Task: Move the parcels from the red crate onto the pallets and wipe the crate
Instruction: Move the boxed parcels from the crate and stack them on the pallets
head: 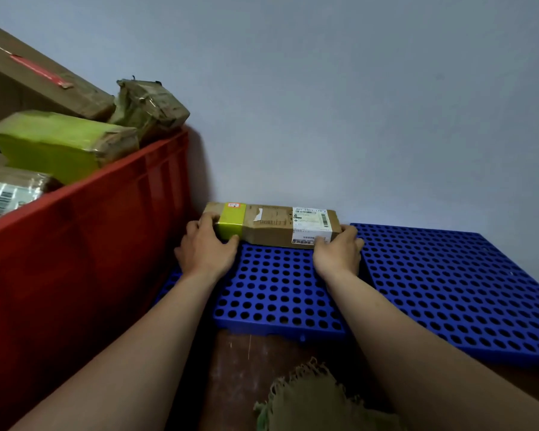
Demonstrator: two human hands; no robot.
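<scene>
Rag lies unused nearest, left hand and right hand each grip an end of one parcel down on the blue pallet, red crate heaped with more parcels, so early stage, wipe not started.

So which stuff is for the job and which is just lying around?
For the job: red crate, piled parcels inside, long parcel gripped by left hand and right hand, blue pallets, green cloth (probably for wiping).
Just there: grey wall, brown floor.
</scene>
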